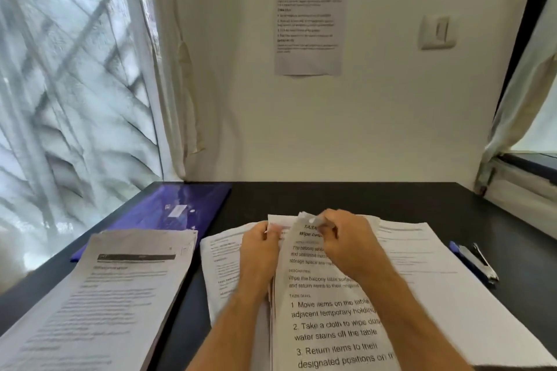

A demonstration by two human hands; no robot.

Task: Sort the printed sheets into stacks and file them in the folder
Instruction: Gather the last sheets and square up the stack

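Holding a raised sheaf of printed sheets (328,319) near the body, the person pinches its far top edge with the right hand (346,238), while the left hand (259,245) curls round its left edge. The sheaf's long axis runs away from the person, heading farthest, text readable from the wearer's side. Loose sheets (422,253) lie fanned beneath it on the dark table (361,196). A sorted stack (114,289) sits to the left, partly overlapping the purple folder (177,205) farther back. The risk is that a light pinch on several leaves lets one slide out, or lifts two together, mixing the stacks. A stapler (473,262) lies right.
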